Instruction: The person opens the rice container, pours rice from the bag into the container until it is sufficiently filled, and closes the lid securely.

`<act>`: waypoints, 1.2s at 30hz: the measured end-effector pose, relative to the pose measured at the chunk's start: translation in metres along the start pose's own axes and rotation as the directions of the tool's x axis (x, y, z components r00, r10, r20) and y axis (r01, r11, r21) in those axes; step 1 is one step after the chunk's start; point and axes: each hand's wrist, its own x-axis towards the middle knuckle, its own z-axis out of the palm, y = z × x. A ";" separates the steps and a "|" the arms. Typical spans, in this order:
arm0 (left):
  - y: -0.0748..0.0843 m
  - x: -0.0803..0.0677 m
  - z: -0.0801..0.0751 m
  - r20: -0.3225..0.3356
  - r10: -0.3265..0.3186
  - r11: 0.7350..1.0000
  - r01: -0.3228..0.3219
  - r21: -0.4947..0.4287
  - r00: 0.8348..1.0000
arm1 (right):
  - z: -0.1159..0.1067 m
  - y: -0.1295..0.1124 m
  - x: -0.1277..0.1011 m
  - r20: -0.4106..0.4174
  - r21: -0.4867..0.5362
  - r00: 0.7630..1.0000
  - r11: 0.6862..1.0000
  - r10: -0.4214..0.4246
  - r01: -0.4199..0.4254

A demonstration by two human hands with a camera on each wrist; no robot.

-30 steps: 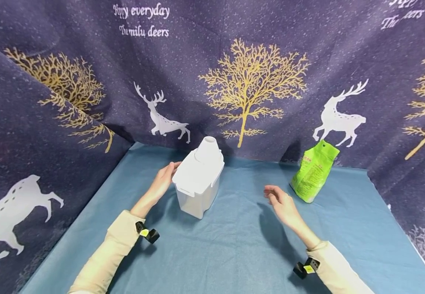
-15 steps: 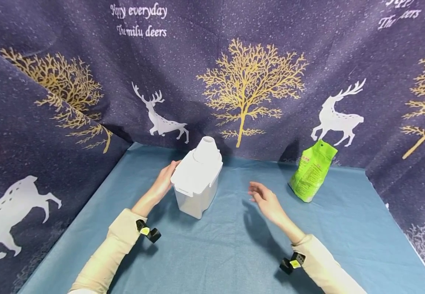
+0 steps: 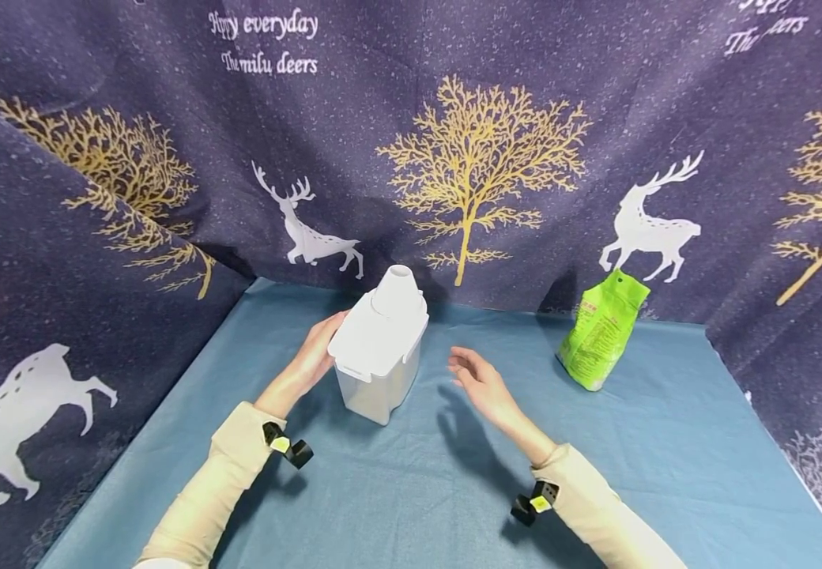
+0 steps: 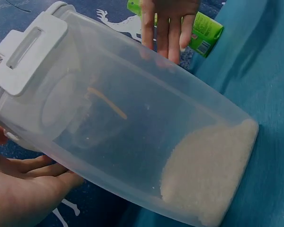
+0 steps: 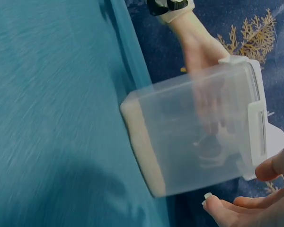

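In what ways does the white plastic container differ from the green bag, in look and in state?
The container is rigid, translucent plastic with a white lid and spout; the green bag is soft, opaque and printed. A layer of white grains shows at the container's bottom; the bag's contents cannot be seen. The left hand touches the container's side, with the right hand close to it, while the bag stands untouched near the backdrop. Both stand on the blue cloth.

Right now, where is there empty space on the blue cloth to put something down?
The near part of the blue cloth, between the two sleeves, is bare. So is the stretch between the right hand and the green bag. It is crowded around the white container, where the left hand rests against it.
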 end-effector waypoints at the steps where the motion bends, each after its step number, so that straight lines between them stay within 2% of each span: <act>1: 0.000 0.001 0.000 0.000 0.003 1.000 -0.003 -0.007 1.000 | 0.003 -0.001 0.001 -0.008 0.004 1.000 1.000 -0.004 0.004; 11: 0.001 0.007 0.003 -0.024 0.013 0.999 -0.014 -0.052 1.000 | 0.026 -0.011 0.012 -0.059 -0.023 0.998 1.000 -0.003 0.002; 17: 0.000 0.008 0.002 -0.033 0.015 0.999 -0.016 -0.041 0.999 | 0.038 -0.018 0.014 -0.077 0.032 0.996 0.999 0.037 -0.035; 27: 0.001 0.011 0.007 -0.033 -0.008 0.998 0.006 -0.061 0.999 | 0.058 -0.030 0.019 -0.089 0.129 0.994 0.990 0.059 -0.047; 36: 0.001 0.011 0.010 -0.020 -0.025 0.996 0.023 -0.085 0.999 | 0.067 -0.030 0.021 -0.126 0.150 0.992 0.989 0.006 0.013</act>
